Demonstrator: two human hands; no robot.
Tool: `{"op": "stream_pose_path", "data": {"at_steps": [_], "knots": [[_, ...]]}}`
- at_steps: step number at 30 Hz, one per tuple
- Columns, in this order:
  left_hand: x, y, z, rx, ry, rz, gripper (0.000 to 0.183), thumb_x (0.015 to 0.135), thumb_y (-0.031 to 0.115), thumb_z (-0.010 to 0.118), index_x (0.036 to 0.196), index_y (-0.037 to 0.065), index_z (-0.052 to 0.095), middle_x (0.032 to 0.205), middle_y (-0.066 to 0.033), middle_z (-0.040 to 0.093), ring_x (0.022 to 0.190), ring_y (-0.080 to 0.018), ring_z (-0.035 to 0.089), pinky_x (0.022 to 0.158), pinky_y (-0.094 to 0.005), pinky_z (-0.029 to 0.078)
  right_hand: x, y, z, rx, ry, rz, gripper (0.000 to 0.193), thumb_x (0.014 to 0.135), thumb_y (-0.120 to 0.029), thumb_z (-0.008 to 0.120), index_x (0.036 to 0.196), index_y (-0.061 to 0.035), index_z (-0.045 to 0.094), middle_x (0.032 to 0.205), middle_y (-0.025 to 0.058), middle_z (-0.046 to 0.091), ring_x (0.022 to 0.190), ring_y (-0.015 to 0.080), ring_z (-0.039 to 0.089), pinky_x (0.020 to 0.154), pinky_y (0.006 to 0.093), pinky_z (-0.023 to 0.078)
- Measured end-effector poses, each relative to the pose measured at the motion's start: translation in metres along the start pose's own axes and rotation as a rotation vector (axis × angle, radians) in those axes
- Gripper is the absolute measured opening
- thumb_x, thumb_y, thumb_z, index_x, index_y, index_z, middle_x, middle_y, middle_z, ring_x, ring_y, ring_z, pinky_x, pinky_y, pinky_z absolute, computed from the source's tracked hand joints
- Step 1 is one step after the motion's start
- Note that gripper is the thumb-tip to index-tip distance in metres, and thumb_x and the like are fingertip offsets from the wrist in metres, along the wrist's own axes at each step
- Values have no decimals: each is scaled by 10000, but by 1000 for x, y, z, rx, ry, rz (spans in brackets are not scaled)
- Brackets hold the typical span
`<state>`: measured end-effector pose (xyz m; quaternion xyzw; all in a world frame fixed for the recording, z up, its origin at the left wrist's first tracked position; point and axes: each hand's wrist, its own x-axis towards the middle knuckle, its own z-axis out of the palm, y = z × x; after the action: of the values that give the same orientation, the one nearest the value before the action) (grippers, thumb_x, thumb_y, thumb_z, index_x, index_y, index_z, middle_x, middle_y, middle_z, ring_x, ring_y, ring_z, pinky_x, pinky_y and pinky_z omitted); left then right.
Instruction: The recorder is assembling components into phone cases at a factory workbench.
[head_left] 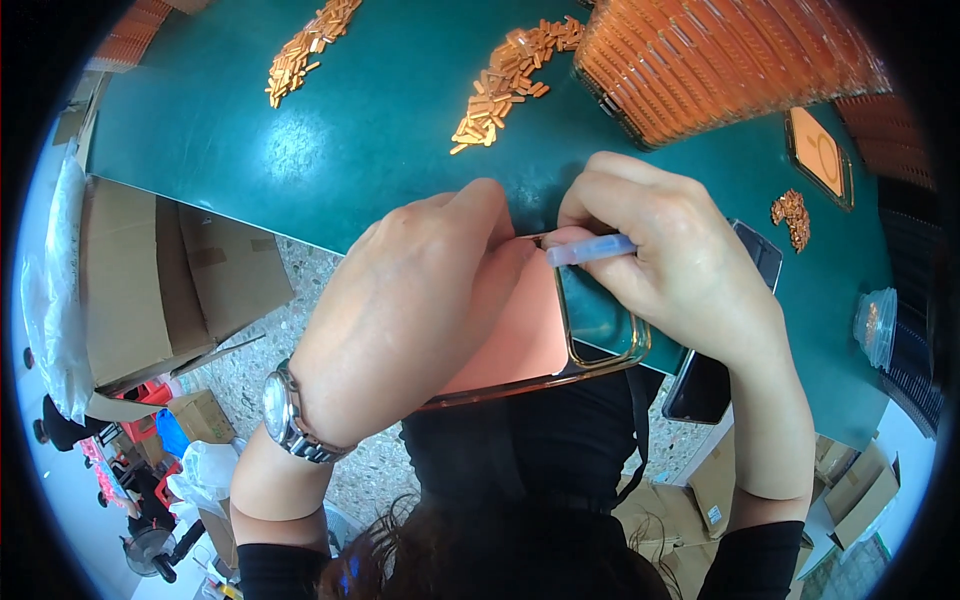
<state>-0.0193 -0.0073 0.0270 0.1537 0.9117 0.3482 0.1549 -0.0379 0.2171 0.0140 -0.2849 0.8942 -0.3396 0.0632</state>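
A phone case point(515, 345) with a gold rim, a clear camera-end window and a salmon-orange back panel is tilted over the table's near edge. My left hand point(415, 275) is closed on its far side, with the fingertips largely hidden behind the knuckles. In my right hand point(670, 255) is a slim translucent lilac tube point(595, 250), pen-like, its blunt end lying over the case rim. The right thumb and forefinger pinch together at the case's far edge; whatever small piece may be between them cannot be made out.
A green table point(390, 110) carries two heaps of small gold pieces point(500, 90), a long row of stacked orange cases point(730, 65), one loose case point(820, 155), a little coppery pile point(792, 218) and a clear tub point(876, 325). A dark smartphone point(700, 388) lies by my right forearm. Cardboard boxes point(130, 270) stand left.
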Motion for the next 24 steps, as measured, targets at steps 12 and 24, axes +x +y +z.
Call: {"op": "stream_pose_path", "data": {"at_steps": [12,24], "knots": [[-6,6,16,209,117,122,267,962,185,732,920,33,517,849,-154,643,831,-371,662,724,-496,541,-13,4,-3,56,-38,-52,224,938,-154,750,1055,26,687,933,163,609,828,371,638,712,439,521],[-7,3,20,209,158,117,254,947,187,747,928,37,543,855,-145,647,830,-367,669,729,-492,542,-23,-14,-9,-336,29,-50,465,879,-290,810,1239,-6,727,1045,94,626,931,285,626,700,404,552]]}}
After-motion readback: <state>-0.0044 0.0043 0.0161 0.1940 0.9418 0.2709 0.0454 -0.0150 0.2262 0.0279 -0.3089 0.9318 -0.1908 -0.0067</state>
